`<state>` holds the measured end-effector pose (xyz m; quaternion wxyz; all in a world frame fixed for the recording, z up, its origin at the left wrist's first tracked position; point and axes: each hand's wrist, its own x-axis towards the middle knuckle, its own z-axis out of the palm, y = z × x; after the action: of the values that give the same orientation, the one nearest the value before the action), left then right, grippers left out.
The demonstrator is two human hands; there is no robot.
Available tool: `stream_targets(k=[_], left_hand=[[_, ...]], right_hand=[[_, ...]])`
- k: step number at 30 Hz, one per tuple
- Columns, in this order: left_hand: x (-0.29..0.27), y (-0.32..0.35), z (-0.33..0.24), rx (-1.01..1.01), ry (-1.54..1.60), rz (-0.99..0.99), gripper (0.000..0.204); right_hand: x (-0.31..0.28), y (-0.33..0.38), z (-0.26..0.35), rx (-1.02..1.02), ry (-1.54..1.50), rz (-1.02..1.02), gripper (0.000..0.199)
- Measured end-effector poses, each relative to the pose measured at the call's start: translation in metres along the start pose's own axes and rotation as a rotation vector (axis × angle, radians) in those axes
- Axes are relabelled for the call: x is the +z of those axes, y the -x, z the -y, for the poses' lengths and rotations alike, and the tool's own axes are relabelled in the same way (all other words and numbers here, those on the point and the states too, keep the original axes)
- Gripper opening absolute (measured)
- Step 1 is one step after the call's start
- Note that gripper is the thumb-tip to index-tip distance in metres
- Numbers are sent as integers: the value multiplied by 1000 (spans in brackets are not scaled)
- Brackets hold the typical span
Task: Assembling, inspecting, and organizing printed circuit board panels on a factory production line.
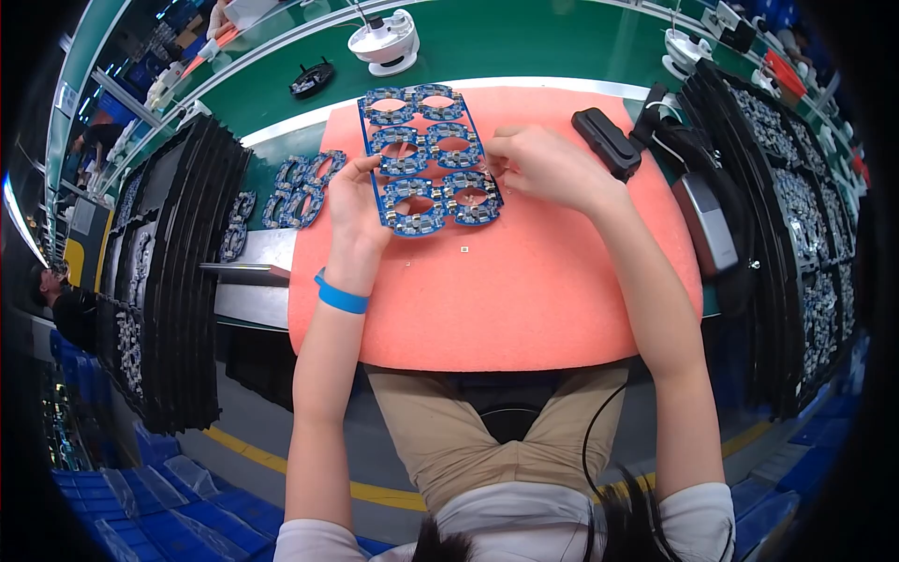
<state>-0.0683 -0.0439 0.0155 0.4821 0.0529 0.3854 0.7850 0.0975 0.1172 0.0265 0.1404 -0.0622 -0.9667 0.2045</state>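
Observation:
A blue circuit board panel (412, 223), made of several joined ring-shaped boards, is held tilted over a pink foam mat (506, 318). My left hand (351, 206), with a blue band on its wrist, is closed on the panel's left edge. At the opposite edge, my right hand (552, 169) has its fingers bent and pinched against the panel's rim; their tips are partly hidden. A tiny pale square piece (464, 249) lies on the mat below the panel, with a smaller speck nearby.
Separated ring boards (295, 201) lie left of the mat. Stacked black trays (178, 272) with boards stand at the left, and more trays (796, 206) at the right. A black case (607, 142) rests on the mat's right side. A white device (384, 45) stands on the green bench behind.

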Motion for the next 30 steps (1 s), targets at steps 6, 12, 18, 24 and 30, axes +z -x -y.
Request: stream_targets(k=[6, 12, 18, 24, 30], left_hand=[[-11, -6, -2, 20, -47, 51, 29], [-11, -6, -3, 22, -38, 41, 30], [-13, -6, -3, 9, -13, 59, 30], [-17, -7, -5, -1, -35, 74, 33], [-12, -5, -3, -12, -39, 70, 32]], right_hand=[[1, -1, 8, -45, -17, 9, 13], [-1, -1, 11, -78, -37, 63, 10], [-4, -1, 9, -73, -88, 104, 9], [-2, 0, 13, -97, -27, 96, 10], [-2, -1, 14, -12, -70, 115, 12]])
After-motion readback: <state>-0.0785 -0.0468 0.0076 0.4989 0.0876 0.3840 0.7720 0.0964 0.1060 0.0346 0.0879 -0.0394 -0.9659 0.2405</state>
